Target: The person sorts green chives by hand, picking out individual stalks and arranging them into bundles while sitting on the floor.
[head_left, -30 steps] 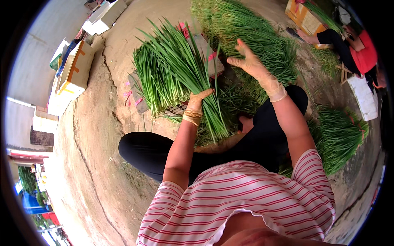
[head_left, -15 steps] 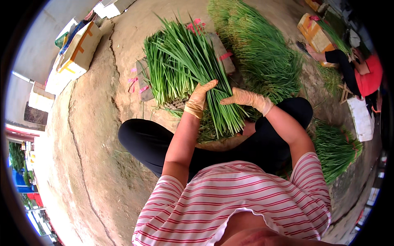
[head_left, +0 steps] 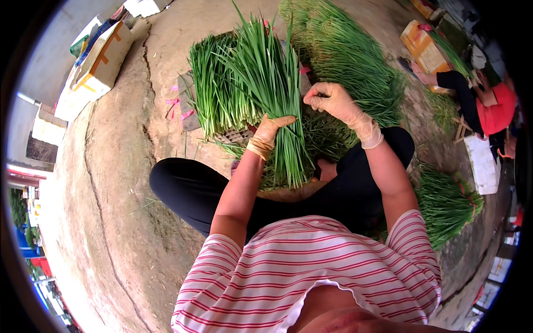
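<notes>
My left hand (head_left: pixel 272 133), in a pale glove, is closed around a bundle of garlic chives (head_left: pixel 286 119), thumb across the front. The long green leaves fan out at the far end, and the cut stems point toward me. Just right of the bundle, my gloved right hand (head_left: pixel 333 102) is raised, its fingers curled into a pinch; whatever may be between the fingertips is too small to make out. Beyond my left hand, a thick stack of garlic chives (head_left: pixel 216 89) lies on a low support with pink ribbon (head_left: pixel 174 105) around it.
A long heap of chives (head_left: pixel 350 61) stretches along the far right, with a tied pile (head_left: pixel 447 205) beside my right knee. Taped foam boxes (head_left: pixel 102 66) stand at left. Another person in red (head_left: pixel 494 111) sits at far right near a white foam block (head_left: pixel 482 164).
My right hand has come off the bundle, lifted slightly away and curled into a pinch. The bundle in my left hand now stands more upright in view, its stems shifted left.
</notes>
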{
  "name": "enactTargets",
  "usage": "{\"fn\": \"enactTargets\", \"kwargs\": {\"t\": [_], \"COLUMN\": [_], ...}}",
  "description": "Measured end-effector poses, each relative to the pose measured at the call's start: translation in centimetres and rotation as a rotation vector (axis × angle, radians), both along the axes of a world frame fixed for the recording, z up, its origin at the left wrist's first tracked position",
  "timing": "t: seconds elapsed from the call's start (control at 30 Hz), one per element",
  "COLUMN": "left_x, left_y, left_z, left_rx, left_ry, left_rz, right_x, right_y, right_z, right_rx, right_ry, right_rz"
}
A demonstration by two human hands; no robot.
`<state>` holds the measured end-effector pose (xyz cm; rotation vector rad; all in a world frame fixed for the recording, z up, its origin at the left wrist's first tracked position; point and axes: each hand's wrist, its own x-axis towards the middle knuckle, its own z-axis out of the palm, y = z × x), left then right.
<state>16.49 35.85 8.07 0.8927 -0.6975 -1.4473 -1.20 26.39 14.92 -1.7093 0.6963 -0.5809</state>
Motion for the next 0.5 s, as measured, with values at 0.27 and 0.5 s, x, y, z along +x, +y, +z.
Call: {"fn": "enactTargets", "kwargs": {"t": [0.27,0.5], "left_x": [-1.3,-1.7], "left_y": [0.0,0.3], "left_z": [-0.4,-0.8], "left_rx": [0.000,0.013], "left_ry": [-0.069,-0.052], "left_rz": [-0.036,-0.038], "right_x": [2.4,1.8], "right_y": [0.6,0.9], "right_z": [-0.5,0.1], "right_rx": [-0.073,0.203], "right_ry": [-0.009,-0.103], "right_rz": [-0.241,-0.224]}}
